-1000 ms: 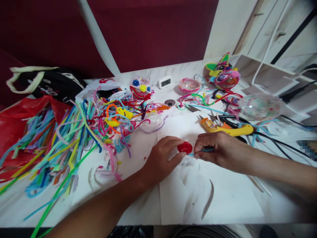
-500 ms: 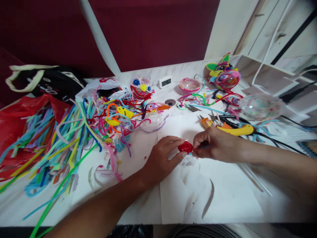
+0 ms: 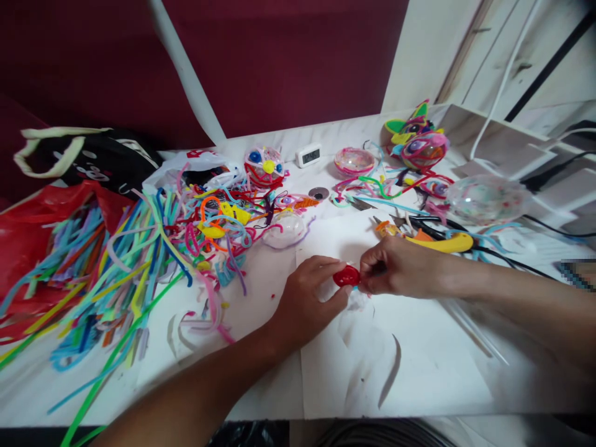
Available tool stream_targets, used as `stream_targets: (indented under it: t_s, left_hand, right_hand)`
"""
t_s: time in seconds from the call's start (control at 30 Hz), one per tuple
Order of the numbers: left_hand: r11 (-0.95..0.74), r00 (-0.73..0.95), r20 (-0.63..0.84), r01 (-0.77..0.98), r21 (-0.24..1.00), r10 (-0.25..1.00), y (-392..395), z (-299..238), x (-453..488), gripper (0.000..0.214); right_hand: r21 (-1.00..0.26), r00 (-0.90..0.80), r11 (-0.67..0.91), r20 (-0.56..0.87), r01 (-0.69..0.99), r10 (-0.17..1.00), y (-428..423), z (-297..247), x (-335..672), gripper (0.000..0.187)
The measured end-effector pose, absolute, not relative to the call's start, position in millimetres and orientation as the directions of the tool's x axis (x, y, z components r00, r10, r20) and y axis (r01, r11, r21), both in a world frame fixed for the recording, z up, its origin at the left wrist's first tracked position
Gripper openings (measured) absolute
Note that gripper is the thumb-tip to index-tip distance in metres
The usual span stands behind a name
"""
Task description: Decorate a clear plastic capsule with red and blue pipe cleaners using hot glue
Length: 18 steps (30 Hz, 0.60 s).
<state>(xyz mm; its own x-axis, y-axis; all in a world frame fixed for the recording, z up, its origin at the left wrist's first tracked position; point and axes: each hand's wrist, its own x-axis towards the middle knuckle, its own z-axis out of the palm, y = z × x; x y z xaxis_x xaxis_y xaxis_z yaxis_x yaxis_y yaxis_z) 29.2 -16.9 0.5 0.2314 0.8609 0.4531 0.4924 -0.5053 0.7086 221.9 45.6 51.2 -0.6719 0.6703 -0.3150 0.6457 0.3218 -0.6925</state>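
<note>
My left hand [image 3: 310,304] holds a round, shiny red disc [image 3: 346,275], which looks like a large button, between thumb and fingertips. At the disc's right edge, my right hand [image 3: 395,267] has thumb and forefinger pinched together; what lies between those fingertips is too small to make out. Just under the disc is a small crumpled clear piece [image 3: 357,302] with a bit of light blue. Both hands are over a white paper sheet [image 3: 419,366]. Yellow-handled pliers [image 3: 442,242] lie right behind my right hand.
Many coloured pipe cleaners [image 3: 107,279] spread across the left, partly in a red bag [image 3: 18,242]. Clear plastic half-shells [image 3: 487,200], a decorated ball [image 3: 264,166] and a small digital clock [image 3: 308,156] stand along the back. White sticks [image 3: 475,332] lie at right.
The view has shifted slightly. Both hands stay around the red disc, and the right fingers remain pinched at its edge with hardly any movement.
</note>
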Motion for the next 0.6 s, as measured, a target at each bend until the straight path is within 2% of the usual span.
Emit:
stream_targets:
  t_s: [0.2, 0.3, 0.6]
  left_hand:
    - [-0.487, 0.211, 0.447, 0.522, 0.700, 0.869, -18.7, 1.0, 34.1, 0.030]
    - [-0.477, 0.206, 0.438, 0.521, 0.708, 0.875, -18.7, 1.7, 34.3, 0.031]
    - [-0.472, 0.237, 0.411, 0.519, 0.712, 0.880, -17.4, 4.7, 30.3, 0.029]
  right_hand:
    - [-0.786, -0.710, 0.270, -0.281, 0.557, 0.646, 50.7, 49.6, 229.5, 0.011]
    - [-0.813, -0.695, 0.250, -0.242, 0.526, 0.677, 53.5, 47.2, 232.8, 0.012]
    - [-0.690, -0.717, 0.504, -0.031, 0.520, 0.697, 45.8, 43.0, 232.7, 0.017]
